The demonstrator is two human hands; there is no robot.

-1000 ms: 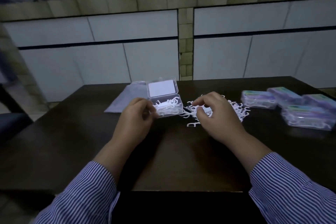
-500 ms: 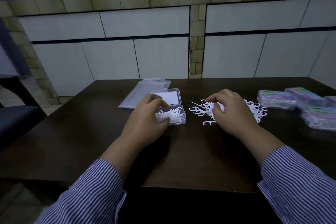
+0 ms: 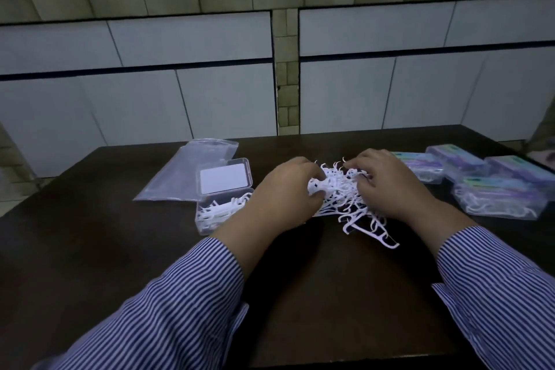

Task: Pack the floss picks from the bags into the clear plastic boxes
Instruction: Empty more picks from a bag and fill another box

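Both hands forward, palms down, fingers curled.
Left hand (image 3: pixel 282 192) and right hand (image 3: pixel 387 186) face each other close together, each grip pinched, forearms in blue-and-white striped sleeves (image 3: pixel 186 303) angled inward.

loose white floss picks (image 3: pixel 345 198) heaped, open clear box (image 3: pixel 222 207) part-filled
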